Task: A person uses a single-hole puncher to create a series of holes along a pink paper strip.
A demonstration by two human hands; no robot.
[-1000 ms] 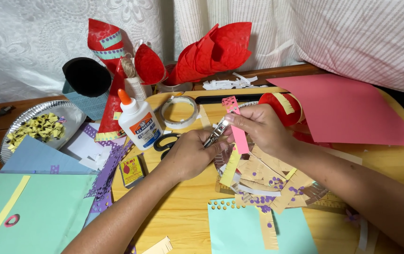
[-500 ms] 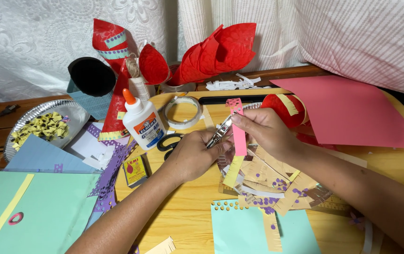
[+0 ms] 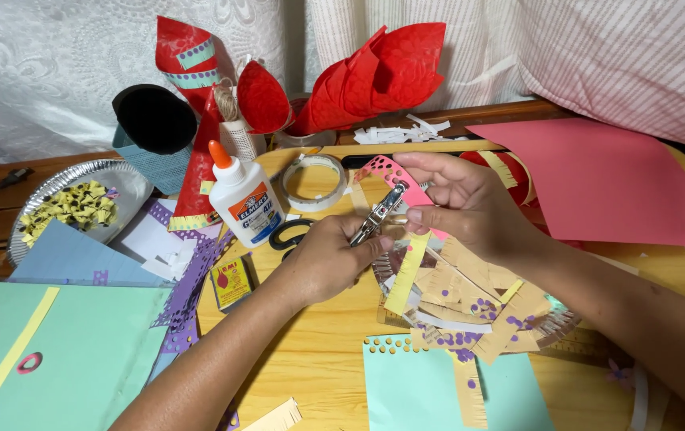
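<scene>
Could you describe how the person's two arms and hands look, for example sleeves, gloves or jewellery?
Both forearms are bare up to the picture's edge: no sleeves show. The left hand and the right hand wear no gloves, and no rings, watch or bracelets are visible. The fingernails look short and unpainted.

pink perforated strip [image 3: 396,177], silver hole punch [image 3: 380,212], red paper cones [image 3: 374,76]

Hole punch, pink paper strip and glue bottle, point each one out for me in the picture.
hole punch [image 3: 380,212], head view, on its metal jaws above the left hand.
pink paper strip [image 3: 394,174], head view, on its punched upper end.
glue bottle [image 3: 245,199], head view, on its white body.
</scene>
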